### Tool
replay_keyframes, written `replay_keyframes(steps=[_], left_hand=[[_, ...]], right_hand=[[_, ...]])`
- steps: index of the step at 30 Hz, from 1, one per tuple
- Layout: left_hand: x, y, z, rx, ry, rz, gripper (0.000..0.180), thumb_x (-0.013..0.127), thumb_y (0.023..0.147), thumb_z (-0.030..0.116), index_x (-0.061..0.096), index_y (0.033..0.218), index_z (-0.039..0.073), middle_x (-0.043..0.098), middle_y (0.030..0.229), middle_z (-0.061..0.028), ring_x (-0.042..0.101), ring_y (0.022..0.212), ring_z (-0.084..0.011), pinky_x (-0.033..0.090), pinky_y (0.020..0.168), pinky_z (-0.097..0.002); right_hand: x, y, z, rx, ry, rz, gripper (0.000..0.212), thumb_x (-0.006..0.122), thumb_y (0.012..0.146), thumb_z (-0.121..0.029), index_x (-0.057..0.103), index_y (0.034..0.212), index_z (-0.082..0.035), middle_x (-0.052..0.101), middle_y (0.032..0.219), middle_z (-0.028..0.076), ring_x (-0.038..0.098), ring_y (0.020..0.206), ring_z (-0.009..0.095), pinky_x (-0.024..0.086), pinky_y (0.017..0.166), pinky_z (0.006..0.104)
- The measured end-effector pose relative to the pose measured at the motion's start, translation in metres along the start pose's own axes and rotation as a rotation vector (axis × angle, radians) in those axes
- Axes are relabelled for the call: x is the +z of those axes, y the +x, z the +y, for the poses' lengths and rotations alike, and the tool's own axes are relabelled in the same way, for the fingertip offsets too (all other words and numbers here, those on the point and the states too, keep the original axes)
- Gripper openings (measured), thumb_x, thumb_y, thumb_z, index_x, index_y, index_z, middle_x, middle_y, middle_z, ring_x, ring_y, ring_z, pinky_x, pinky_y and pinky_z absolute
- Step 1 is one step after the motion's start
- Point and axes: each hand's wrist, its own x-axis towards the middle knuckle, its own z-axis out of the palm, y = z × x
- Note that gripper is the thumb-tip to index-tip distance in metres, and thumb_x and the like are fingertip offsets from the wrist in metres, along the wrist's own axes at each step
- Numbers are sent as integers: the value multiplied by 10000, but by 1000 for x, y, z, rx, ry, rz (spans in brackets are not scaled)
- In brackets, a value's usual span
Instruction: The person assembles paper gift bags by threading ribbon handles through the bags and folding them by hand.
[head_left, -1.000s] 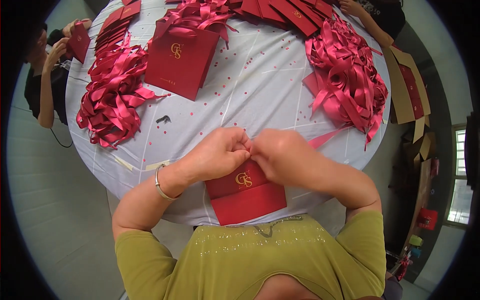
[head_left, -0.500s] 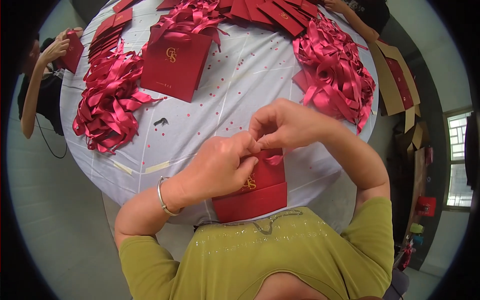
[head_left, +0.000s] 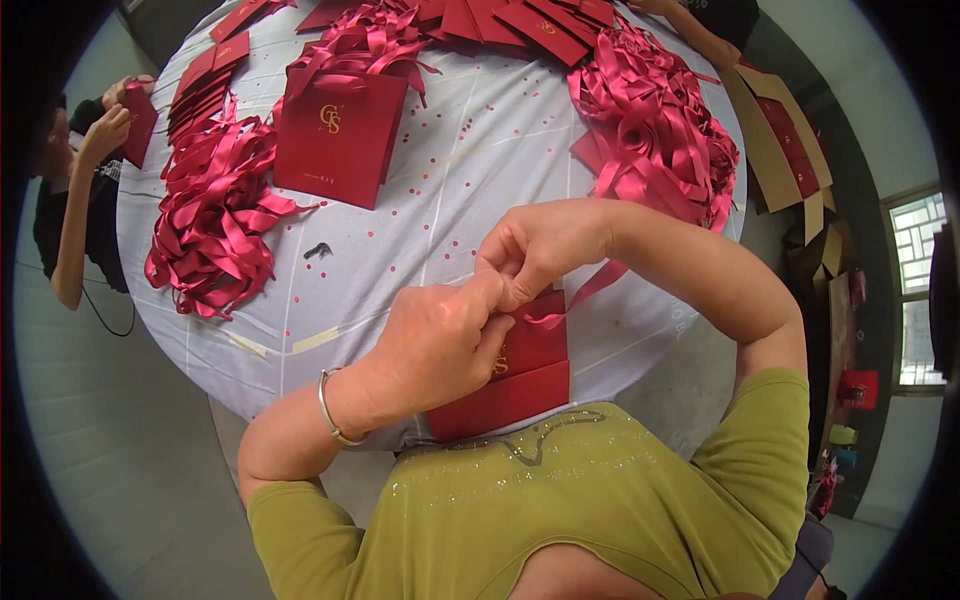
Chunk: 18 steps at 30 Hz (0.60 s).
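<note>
A red paper gift bag [head_left: 535, 385] with gold lettering lies on the table edge against my body, its lower part folded toward me. A shiny red ribbon [head_left: 598, 284] runs from its top edge and passes under my right forearm. My left hand [head_left: 430, 335], with a bangle at the wrist, is closed in a pinch at the bag's top edge. Fingertip to fingertip with it, my right hand [head_left: 545, 245] pinches too, from above. Both seem to grip the ribbon, but the fingers hide its end and the exact spot.
Ribbon heaps lie at left [head_left: 215, 215] and right [head_left: 655, 130]. Another red bag [head_left: 338, 135] stands ahead, with stacked bags beyond. Red dots and a small black scrap [head_left: 318, 250] dot the white tablecloth [head_left: 440, 215]. A co-worker's hand [head_left: 105, 135] holds a bag. An open carton [head_left: 775, 140] stands right.
My right hand has shifted slightly left and its forearm has swung outward. A longer stretch of ribbon now shows under it. The left hand stays nearly in place. The whole view has shifted slightly.
</note>
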Motion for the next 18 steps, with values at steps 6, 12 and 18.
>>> replay_keyframes(steps=[6,12,18], left_hand=[[7,3,-19,-44,-100,-29,176,717,784,11,587,900,35,679,711,-124,682,619,-260,501,557,-314],[8,9,-20,-175,-232,-127,132,677,821,-14,579,910,-14,700,727,-91,679,673,-99,498,582,-255],[10,11,-31,-354,-281,-189,137,679,834,16,589,929,-23,703,750,-91,665,705,-91,503,605,-265]], right_hand=[[15,1,13,-75,41,309,118,712,831,18,665,932,-21,669,817,1,600,726,59,492,673,206],[-24,15,37,-411,77,770,140,698,814,-16,663,941,30,685,851,57,661,808,140,537,747,271],[-6,-5,19,-359,-241,934,193,694,869,-140,676,989,11,699,894,68,661,824,129,531,730,285]])
